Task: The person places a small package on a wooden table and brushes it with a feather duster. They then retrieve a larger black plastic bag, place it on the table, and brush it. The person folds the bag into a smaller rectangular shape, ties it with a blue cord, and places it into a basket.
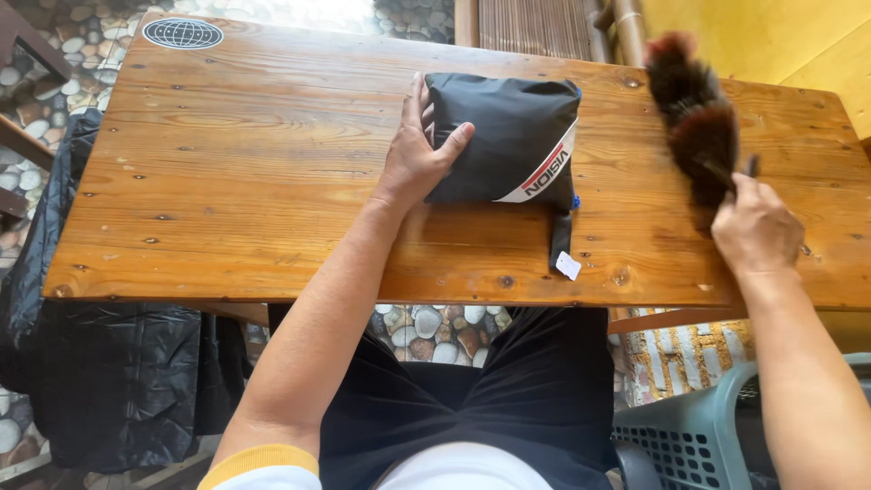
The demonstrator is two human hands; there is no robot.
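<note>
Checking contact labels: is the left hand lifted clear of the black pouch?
No. The left hand rests on the black pouch, thumb lying across its top and fingers at its left edge.

Daylight scene, bright and warm overall; wooden table evenly lit. Strongest light fell at top centre, where pebble floor washed out to near white. Soft sheen lay on tabletop near far edge. Short soft shadows sat under black pouch and beside left hand. Feather duster showed motion blur, edges smeared; right hand slightly soft. Wide-angle lens bowed table edges and stretched forearms at lower corners. Area below table stayed dim
</note>
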